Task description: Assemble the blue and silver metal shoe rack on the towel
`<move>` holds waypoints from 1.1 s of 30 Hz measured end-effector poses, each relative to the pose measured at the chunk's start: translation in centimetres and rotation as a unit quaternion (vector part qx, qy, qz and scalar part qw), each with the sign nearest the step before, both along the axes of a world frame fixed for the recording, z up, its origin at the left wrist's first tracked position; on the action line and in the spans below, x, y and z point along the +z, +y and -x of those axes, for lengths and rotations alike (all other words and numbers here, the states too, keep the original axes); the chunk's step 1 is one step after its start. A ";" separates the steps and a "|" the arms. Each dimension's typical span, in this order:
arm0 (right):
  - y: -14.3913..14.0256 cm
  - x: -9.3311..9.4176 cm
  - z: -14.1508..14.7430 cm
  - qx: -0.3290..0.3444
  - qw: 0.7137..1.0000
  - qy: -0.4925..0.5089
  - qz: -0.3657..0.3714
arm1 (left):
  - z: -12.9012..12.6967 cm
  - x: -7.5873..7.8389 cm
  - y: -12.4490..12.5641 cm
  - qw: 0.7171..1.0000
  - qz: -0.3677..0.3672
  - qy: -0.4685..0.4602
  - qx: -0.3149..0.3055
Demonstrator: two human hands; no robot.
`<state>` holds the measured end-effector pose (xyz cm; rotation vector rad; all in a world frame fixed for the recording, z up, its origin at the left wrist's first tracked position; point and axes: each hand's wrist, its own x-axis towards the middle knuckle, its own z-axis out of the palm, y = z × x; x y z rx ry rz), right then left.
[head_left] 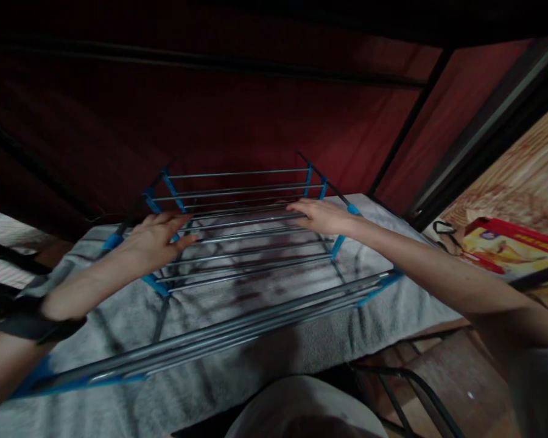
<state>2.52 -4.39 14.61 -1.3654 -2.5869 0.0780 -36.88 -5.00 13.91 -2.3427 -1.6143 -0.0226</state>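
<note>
A rack of grey metal rods with blue plastic end pieces (256,244) stands across a grey cloth in front of me. My left hand (158,240) reaches over its left side, palm down. Its thumb and fingers sit around the ends of the middle rods. My right hand (317,214) is at the right side, with bent fingers and thumb at the same rods. The undersides of both hands are hidden. Closest to me runs a group of rods (237,325) set close together between blue end pieces, part of the same rack.
Grey cloth (319,344) covers the surface under the rack. A dark red curtain (237,115) hangs behind, with black frame bars (411,121). At right, a red and yellow package (511,246) lies on a wood-patterned surface. A black metal frame (415,377) stands low at right.
</note>
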 end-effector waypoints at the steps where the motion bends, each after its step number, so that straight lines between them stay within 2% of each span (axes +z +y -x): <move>1: -0.1 0.4 -1.7 -0.018 0.999 0.029 -0.019 | -1.8 -0.1 0.2 0.999 0.023 -0.009 -0.026; 4: -0.4 0.8 -7.3 -0.092 0.983 0.139 -0.073 | -7.3 -0.6 1.1 0.992 0.071 -0.052 -0.095; 7: -0.5 -0.3 -12.5 -0.195 0.934 0.284 -0.094 | -12.9 -1.5 2.0 0.976 0.091 -0.094 -0.177; 10: -0.6 -2.6 -15.7 -0.277 0.872 0.403 -0.015 | -18.6 -2.5 2.8 0.952 0.101 -0.126 -0.259; 12: -0.6 -4.3 -16.4 -0.302 0.833 0.458 0.065 | -22.4 -3.1 3.1 0.941 0.108 -0.140 -0.288; 14: -0.7 -5.8 -16.2 -0.300 0.803 0.497 0.136 | -25.8 -3.8 3.2 0.931 0.131 -0.147 -0.307; 18: -0.3 -7.7 -14.7 -0.273 0.773 0.534 0.206 | -31.1 -5.2 3.3 0.923 0.186 -0.177 -0.285; 23: 0.0 -8.2 -13.9 -0.272 0.761 0.549 0.214 | -34.2 -6.1 3.8 0.902 0.248 -0.228 -0.271; 29: 0.2 -8.3 -13.8 -0.273 0.773 0.535 0.203 | -34.3 -4.9 4.2 0.899 0.224 -0.259 -0.273; 33: 0.2 -8.4 -13.6 -0.271 0.783 0.526 0.191 | -34.2 -4.4 4.0 0.911 0.198 -0.250 -0.261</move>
